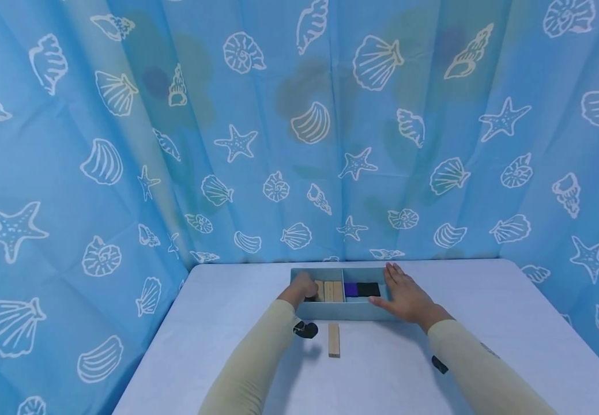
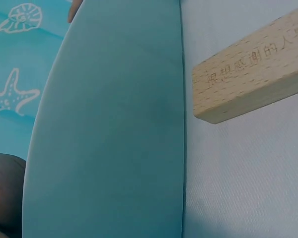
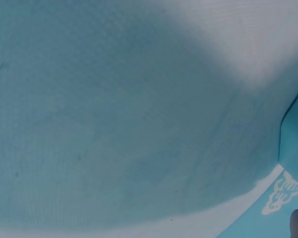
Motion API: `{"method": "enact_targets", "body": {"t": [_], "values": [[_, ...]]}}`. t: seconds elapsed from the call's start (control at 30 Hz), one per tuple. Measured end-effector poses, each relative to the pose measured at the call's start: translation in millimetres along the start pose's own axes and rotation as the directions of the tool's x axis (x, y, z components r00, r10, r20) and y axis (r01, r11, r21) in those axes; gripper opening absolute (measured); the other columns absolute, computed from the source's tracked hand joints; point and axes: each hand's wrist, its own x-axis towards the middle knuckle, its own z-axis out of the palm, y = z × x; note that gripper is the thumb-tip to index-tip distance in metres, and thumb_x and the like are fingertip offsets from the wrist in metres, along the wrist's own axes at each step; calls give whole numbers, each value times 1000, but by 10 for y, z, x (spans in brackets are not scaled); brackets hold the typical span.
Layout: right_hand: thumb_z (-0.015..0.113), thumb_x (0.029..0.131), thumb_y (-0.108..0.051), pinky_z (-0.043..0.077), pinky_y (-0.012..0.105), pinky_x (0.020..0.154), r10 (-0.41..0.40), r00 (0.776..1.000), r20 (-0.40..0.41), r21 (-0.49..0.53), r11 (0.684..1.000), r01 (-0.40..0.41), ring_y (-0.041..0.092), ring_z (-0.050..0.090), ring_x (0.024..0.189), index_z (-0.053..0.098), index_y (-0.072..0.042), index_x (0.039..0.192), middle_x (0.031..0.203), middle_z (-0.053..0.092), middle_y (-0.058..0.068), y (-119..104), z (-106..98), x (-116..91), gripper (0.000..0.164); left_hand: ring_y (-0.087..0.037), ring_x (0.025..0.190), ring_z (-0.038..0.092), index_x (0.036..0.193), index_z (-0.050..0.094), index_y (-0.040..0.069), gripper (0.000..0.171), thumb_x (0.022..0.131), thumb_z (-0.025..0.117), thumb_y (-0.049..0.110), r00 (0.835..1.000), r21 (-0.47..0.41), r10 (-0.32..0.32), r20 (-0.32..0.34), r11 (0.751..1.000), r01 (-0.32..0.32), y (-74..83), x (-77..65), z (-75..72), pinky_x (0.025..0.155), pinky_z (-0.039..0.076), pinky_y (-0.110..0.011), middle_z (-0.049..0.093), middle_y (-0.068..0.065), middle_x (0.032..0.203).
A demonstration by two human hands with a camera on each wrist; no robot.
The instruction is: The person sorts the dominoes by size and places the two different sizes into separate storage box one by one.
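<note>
A blue-grey box point(image 1: 325, 312) with two compartments stands towards the back of the table. My left hand point(image 1: 303, 286) reaches down into its left compartment, beside a row of wooden blocks point(image 1: 328, 291); its fingertips are hidden, so I cannot tell whether they hold a block. Over the box's right end rests my right hand point(image 1: 408, 298), fingers extended along the rim and thumb pointing inward across the front edge. A purple piece point(image 1: 351, 289) and a black piece point(image 1: 368, 290) lie in the right compartment. In the left wrist view, engraved characters mark a loose wooden block point(image 2: 253, 69).
That loose block lies on the white table point(image 1: 382, 369) in front of the box, between the forearms. A blue curtain point(image 1: 278, 144) with white shell and starfish prints hangs behind and around the table. The right wrist view shows mostly shaded tabletop and a corner of the box point(image 3: 295, 139).
</note>
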Motion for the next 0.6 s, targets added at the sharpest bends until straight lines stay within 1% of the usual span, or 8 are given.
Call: {"method": "enact_targets", "body": {"t": [0.1,0.2,0.33,0.47,0.53,0.6], "values": [[46,88,-72,14,55,114,-11,1000,-13,-3,1000,11,42,9,145,20,10,150,158,13,25,9,9,-2,106,-27,91,54,126,55,-11,34,94,52,1,1000,12,5,2,1000,-5,5,6,4,76,48,-37,59,-15,108],[47,88,-72,14,55,114,-13,1000,-14,-3,1000,13,42,9,145,20,10,150,158,14,25,12,9,-3,106,-28,92,54,128,55,-10,35,95,52,2,1000,16,-3,7,1000,3,11,9,10,77,48,-38,59,-15,108],[48,89,-70,14,55,114,-14,1000,-12,-2,1000,14,43,10,144,20,10,149,157,14,26,8,3,-5,105,-26,88,55,123,58,-9,31,94,53,2,1000,33,-13,8,999,12,23,-4,18,77,49,-38,59,-13,98],[49,89,-69,15,55,114,-19,1000,-17,-4,1000,19,43,10,144,21,11,149,157,15,27,1,-7,1,104,-25,81,56,116,62,-7,24,94,54,1,1000,64,-7,6,998,7,32,-9,25,69,48,-35,57,-11,86],[49,89,-69,15,55,114,-18,1000,-15,-8,1000,17,43,10,144,21,11,149,157,15,26,-2,-11,-1,104,-24,79,56,113,63,-6,22,94,54,2,1000,87,-4,6,996,4,35,-11,28,66,47,-34,56,-10,82],[48,89,-70,15,55,114,-14,1000,-11,-10,1000,14,43,10,144,20,10,150,157,15,26,-5,-16,-1,105,-24,78,56,113,63,-6,22,94,54,2,1000,107,-5,6,994,4,40,-15,29,66,48,-34,57,-9,81]]}}
